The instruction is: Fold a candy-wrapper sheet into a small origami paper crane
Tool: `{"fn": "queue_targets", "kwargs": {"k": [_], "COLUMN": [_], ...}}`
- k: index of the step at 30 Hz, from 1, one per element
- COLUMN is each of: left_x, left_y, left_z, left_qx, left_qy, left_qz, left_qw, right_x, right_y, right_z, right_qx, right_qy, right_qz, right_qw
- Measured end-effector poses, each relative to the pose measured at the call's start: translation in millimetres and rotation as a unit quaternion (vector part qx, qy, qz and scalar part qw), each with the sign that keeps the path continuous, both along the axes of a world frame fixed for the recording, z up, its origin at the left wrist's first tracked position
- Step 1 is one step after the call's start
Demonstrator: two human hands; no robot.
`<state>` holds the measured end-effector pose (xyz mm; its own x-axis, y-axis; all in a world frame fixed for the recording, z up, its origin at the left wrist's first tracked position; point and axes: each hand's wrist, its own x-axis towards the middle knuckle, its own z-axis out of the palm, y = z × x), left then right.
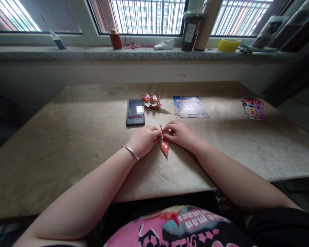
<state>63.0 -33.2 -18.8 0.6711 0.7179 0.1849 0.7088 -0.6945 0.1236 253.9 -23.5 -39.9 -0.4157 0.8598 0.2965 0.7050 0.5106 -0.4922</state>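
Note:
Between both hands, low over the table's middle, is a folded piece of orange-red printed paper [164, 147], narrow at its far end and with a pointed flap toward me. My left hand [146, 139], below a silver bangle, pinches its left side near the middle. From the right, the thumb and fingertips of my right hand [179, 133] close on its other side. Just beyond lie several finished-looking red and white folded paper pieces [151, 101], set close together. A dark phone [135, 113] lies to their left, its screen partly blurred out.
Blue and pink printed sheets [190, 107] lie stacked beyond my right hand on the wooden table [74, 147]. Smaller colourful paper pieces [254, 109] are at the far right. A stone windowsill [87, 54] behind holds a red bottle [115, 39], a dark jar [191, 32] and yellow tape [228, 45].

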Motion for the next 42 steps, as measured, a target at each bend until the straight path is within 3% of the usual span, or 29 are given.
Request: {"fn": "queue_targets", "kwargs": {"k": [7,12,17,34,42], "left_x": [1,-4,0,-4,-13], "left_y": [-8,-7,-10,-6,2], "left_z": [9.2,10.9,14.3,13.8,18.2], "left_qx": [-0.003,-0.021,-0.001,-0.011,-0.062], "left_qy": [0.06,0.058,0.088,0.076,0.092], "left_qz": [-0.024,-0.054,-0.026,-0.036,-0.096], "left_qw": [0.998,0.997,0.996,0.996,0.989], "right_x": [6,8,6,6,17], "right_y": [-6,-9,-12,-16,-9], "right_z": [14.9,18.4,19.3,27.9,23.5], "right_qx": [0.095,0.116,0.123,0.099,0.039], "right_qy": [-0.109,-0.144,-0.167,-0.226,-0.151], "right_qz": [0.109,0.129,0.123,0.113,0.124], "right_qw": [0.983,0.974,0.97,0.962,0.98]}}
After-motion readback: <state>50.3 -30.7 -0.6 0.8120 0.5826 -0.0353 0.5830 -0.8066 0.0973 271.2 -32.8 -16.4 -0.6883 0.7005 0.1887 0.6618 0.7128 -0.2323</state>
